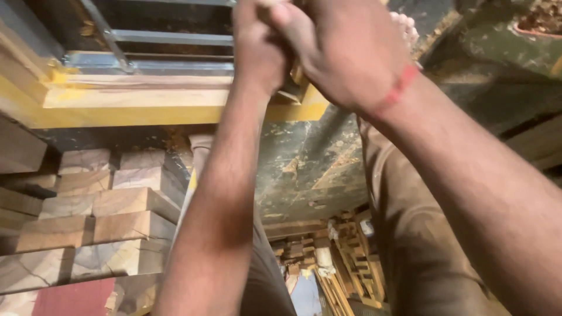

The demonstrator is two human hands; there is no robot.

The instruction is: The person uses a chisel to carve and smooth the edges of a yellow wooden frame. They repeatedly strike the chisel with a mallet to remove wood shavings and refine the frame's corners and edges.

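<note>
Clasping together at twelve o'clock, left hand [257, 50] and right hand [345, 55] are seen; grip contents are hidden, so cannot be told.

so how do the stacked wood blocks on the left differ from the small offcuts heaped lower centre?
The stacked wood blocks are thick, pale and laid flat in neat rows; the small offcuts are thin, yellower and lie in a jumbled pile at mixed angles. The blocks sit beside the left hand's forearm, the offcuts between both forearms. Both are bare sawn timber.
</note>
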